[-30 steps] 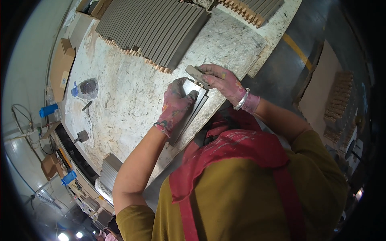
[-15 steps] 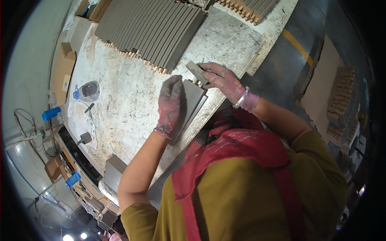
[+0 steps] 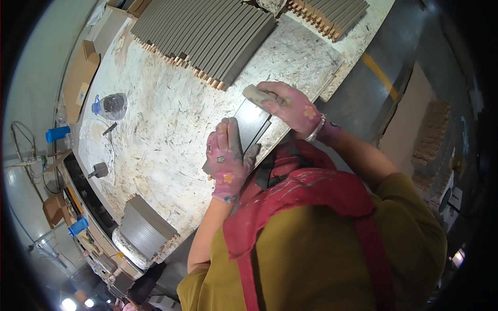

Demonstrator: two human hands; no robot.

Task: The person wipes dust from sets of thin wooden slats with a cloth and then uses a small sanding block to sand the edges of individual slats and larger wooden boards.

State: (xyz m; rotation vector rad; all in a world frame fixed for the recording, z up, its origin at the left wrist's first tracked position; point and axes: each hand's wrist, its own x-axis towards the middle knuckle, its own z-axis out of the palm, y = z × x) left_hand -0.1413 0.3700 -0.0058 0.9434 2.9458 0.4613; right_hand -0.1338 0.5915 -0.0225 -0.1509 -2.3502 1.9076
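Observation:
A narrow grey panel [image 3: 251, 120] lies at an angle near the table's front edge, its top shiny. My left hand [image 3: 226, 158], in a pink flowered glove, grips across the lower-left part, fingers on the far side and thumb on the near side. Part of the panel is hidden beneath it. At the panel's upper end, my right hand [image 3: 296, 110], in a matching glove, is closed on a grey-brown block [image 3: 255, 95]. The block sits on or just above the panel; I cannot tell which. Beside the panel's near edge lies a thin dark strip [image 3: 259, 136].
Grey slats [image 3: 202, 36] with wooden ends stand stacked at the back. More slats lie at the far right [image 3: 332, 15] and left front [image 3: 145, 225]. A plastic jug [image 3: 113, 106], a brush-like tool [image 3: 98, 170] and a cardboard box [image 3: 82, 80] are on the left.
My left hand has moved nearer and turned across the panel, now gripping it. My right hand has drawn the block flatter over the panel's end, hiding the wooden pegs. The view has shifted slightly.

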